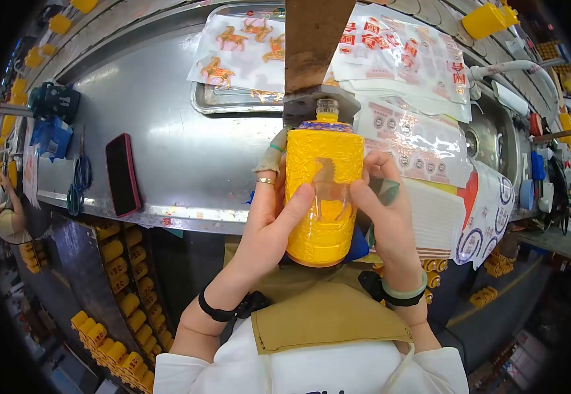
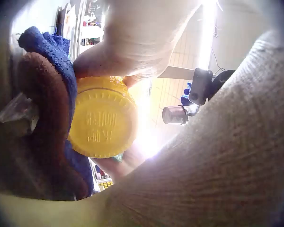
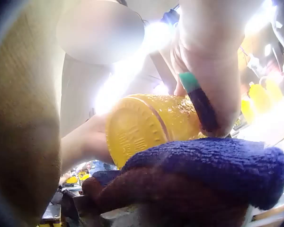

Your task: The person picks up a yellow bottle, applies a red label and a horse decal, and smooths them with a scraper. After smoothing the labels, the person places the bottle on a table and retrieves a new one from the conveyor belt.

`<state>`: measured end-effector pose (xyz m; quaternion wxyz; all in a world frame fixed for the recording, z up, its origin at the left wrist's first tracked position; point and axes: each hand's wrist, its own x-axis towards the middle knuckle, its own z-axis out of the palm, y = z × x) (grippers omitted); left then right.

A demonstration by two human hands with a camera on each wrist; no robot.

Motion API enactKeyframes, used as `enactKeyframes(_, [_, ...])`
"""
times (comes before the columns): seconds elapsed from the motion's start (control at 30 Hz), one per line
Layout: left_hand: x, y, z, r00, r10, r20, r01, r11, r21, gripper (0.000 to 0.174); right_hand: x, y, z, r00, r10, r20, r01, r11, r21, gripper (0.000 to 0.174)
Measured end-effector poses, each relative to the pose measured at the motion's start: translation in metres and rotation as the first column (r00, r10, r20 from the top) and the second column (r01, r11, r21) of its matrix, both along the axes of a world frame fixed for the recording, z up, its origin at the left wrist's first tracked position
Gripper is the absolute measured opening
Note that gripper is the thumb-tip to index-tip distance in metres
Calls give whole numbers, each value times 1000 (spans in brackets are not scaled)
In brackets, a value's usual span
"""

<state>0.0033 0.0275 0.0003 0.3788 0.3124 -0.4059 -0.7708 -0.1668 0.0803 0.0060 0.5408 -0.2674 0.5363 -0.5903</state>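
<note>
1. A workshop is seen around a steel worktable (image 1: 157,138), with rows of yellow containers (image 1: 111,348) ranged at the near left.
2. A yellow embossed bottle (image 1: 325,226) is held upright in the head view, at the centre by the table's near edge, its clear neck (image 1: 327,106) pointed to the far side.
3. A brown horse decal (image 1: 326,184) is borne on its front.
4. The bottle's left side is gripped by the left hand (image 1: 269,226), whose thumb is laid on the front.
5. The right side is held by the right hand (image 1: 390,213), its thumb placed at the decal's edge.
6. A blue cloth (image 3: 208,158) is seen close against the bottle; whether weight is borne by it cannot be told.
7. Beyond, a sheet of orange horse decals (image 1: 252,56) is laid over a metal tray (image 1: 200,108); red-printed sheets (image 1: 397,52) are spread at the far right, beside a sink (image 1: 473,141).
8. On the left, a smartphone (image 1: 122,176) and scissors (image 1: 82,172) are placed.
</note>
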Motion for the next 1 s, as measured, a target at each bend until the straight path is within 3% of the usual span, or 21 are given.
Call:
enactKeyframes(0.1, [2,0,1,997,-25,73,27,999,-20,67,-4,1,-3,999,16,-38,-15,1000,8,26])
enactKeyframes(0.23, [10,2,-9,999,1,-33,0,999,45,71,-10,3,-3,999,-2,47,-2,996,89,27])
enactKeyframes(0.3, [12,5,-8,997,9,-72,-5,998,60,75,-10,2,-3,999,25,-39,-23,998,55,31])
enactKeyframes(0.37, [10,10,-3,998,-48,42,52,993,-103,84,-6,1,0,999,17,-29,-15,998,58,31])
enactKeyframes(0.47, [9,12,-6,999,-43,31,45,998,-44,90,-3,0,3,1000,20,-6,-20,998,66,33])
enactKeyframes(1.0, [9,14,-7,999,-48,24,49,997,-59,87,-2,-2,6,999,36,25,-37,998,41,31])
